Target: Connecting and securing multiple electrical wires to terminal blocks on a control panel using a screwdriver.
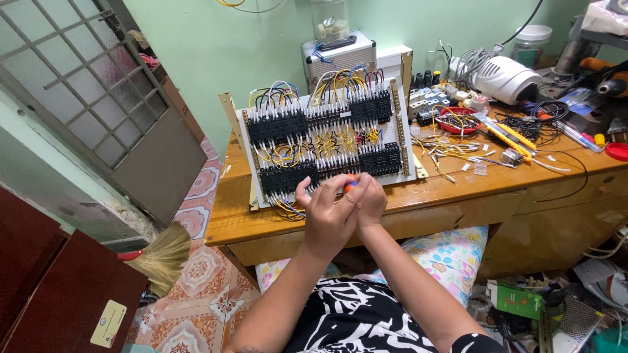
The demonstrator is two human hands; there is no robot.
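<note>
Hands meet low at the front of a wiring panel (327, 140) propped on a wooden tabletop (458, 193). The right hand (369, 202) is closed around a screwdriver (350, 183), only its orange-and-blue handle end showing above the fingers (361, 186); the left hand (327, 216) curls loosely alongside, thumb raised, steadying. Keeping the tool square to the terminal, with light pressure, looks wise. Just beyond the fingers run black relay sockets (288, 178) and yellow wires; farther right lies a red bowl (456, 120).
</note>
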